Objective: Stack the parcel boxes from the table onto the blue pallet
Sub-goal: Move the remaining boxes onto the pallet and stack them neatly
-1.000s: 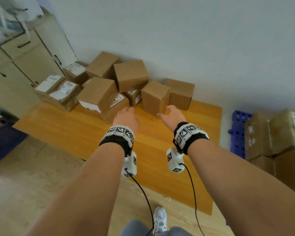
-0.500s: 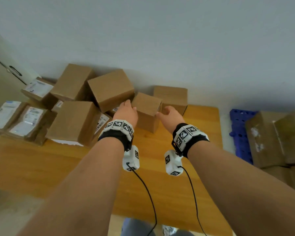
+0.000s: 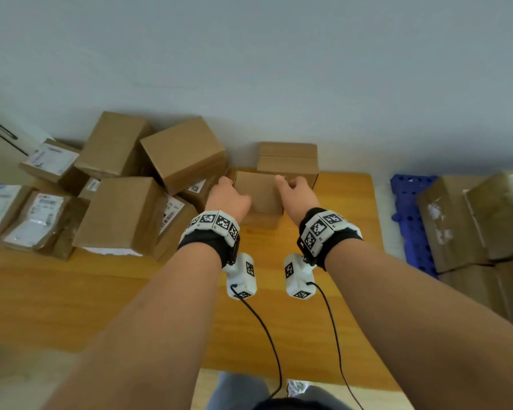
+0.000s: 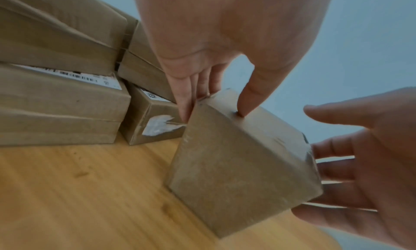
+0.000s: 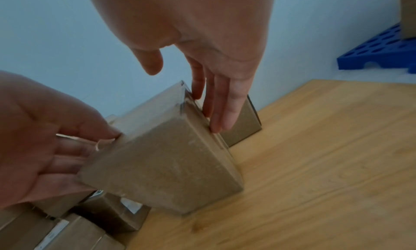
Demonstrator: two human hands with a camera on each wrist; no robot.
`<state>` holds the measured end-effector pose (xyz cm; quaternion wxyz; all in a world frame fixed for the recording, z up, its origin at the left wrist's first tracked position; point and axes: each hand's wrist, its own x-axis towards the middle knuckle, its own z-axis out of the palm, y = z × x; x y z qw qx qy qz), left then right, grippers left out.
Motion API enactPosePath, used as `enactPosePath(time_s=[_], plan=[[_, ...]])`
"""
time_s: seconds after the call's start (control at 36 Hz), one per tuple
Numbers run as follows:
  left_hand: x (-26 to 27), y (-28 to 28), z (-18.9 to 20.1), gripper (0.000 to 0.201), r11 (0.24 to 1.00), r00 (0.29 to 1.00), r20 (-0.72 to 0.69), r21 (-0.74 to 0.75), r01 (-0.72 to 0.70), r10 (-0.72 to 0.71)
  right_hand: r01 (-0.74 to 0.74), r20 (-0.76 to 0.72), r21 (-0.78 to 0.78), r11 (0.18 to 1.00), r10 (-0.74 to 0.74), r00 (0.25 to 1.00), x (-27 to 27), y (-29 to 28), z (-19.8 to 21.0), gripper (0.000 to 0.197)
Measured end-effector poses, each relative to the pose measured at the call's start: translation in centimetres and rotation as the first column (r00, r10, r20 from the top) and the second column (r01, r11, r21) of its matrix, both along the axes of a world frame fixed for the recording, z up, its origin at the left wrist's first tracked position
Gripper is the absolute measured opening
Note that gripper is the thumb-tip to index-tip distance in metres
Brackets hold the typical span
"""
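A small brown parcel box (image 3: 259,195) stands on the wooden table (image 3: 308,321), tilted in the wrist views. My left hand (image 3: 227,196) lies against its left side with straight fingers (image 4: 188,108) and the thumb tip on the top face. My right hand (image 3: 295,193) lies against its right side with straight fingers (image 5: 221,115), the thumb lifted clear. The same box (image 4: 238,179) (image 5: 166,168) sits between both palms. The blue pallet (image 3: 409,208) (image 5: 378,51) lies beyond the table's right edge.
Another brown box (image 3: 288,161) stands just behind, against the wall. A pile of several parcel boxes (image 3: 119,214) fills the table's left part. Wrapped boxes (image 3: 471,220) stand on the pallet. A cabinet (image 3: 0,137) is at the far left.
Both hands have reached forward from the table's middle to the small box and now touch its two sides. The view has swung right and closer to the wall.
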<state>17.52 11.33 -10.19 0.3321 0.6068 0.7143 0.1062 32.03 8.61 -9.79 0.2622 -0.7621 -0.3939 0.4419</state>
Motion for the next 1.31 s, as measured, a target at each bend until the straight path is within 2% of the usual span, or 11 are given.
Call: enactPosePath(time_s=[0.19,0.39,0.47,0.56,0.72,0.81,0.92,1.0,1.14,1.19,1.31], plan=[[1.7,-5.1,-0.7,0.024,0.993,0.984,0.135,-0.025,-0.112,0.114,0.015,0.04,-0.029,0.999,-0.014,0.999,2.6,-4.2,-0.5,0.053],[2.1,-9.1,-4.2,0.036,0.984,0.992,0.055,-0.146,-0.105,0.114,-0.058,0.049,-0.129,0.99,0.065,0.997,3.7,-7.7,-2.5,0.053],[2.2,-10.0,-5.7,0.033,0.975,0.994,0.033,-0.2,-0.093,0.102,-0.097,0.027,-0.168,0.981,0.103,0.994,3.9,-8.8,-3.4,0.048],[2.6,-11.0,-6.5,0.036,0.965,0.985,0.042,-0.216,-0.152,0.165,-0.113,0.014,-0.2,0.973,0.118,0.993,4.2,-9.5,-4.2,0.048],[3.6,-12.9,-5.8,0.015,0.958,0.985,0.1,-0.265,-0.108,0.139,-0.151,-0.061,-0.225,0.963,0.141,0.988,4.9,-10.5,-5.3,0.044],[3.8,-13.1,-5.7,0.027,0.956,0.985,0.086,-0.269,-0.12,0.147,-0.183,-0.076,-0.206,0.961,0.171,0.982,4.9,-10.6,-5.3,0.041],[3.5,-12.7,-5.2,0.044,0.979,0.985,-0.094,-0.131,-0.159,0.147,-0.302,-0.056,-0.21,0.93,0.297,0.953,4.8,-10.6,-4.8,0.053],[3.1,-12.4,-4.5,0.057,0.995,0.983,-0.162,-0.049,-0.092,0.083,-0.382,-0.054,-0.22,0.898,0.379,0.924,4.6,-10.7,-4.4,0.056],[3.3,-12.3,-4.5,0.059,0.972,0.942,-0.243,-0.052,0.227,-0.233,-0.391,0.013,-0.223,0.893,0.404,0.915,4.6,-11.3,-4.2,0.051],[3.5,-12.9,-4.8,0.056,0.973,0.946,-0.225,-0.052,0.226,-0.232,-0.366,0.102,-0.225,0.903,0.395,0.913,5.1,-11.4,-4.4,0.052],[3.6,-14.3,-5.0,0.05,0.987,0.959,-0.234,-0.022,0.159,-0.16,-0.207,0.161,-0.26,0.943,0.254,0.954,6.7,-12.1,-5.4,0.076]])
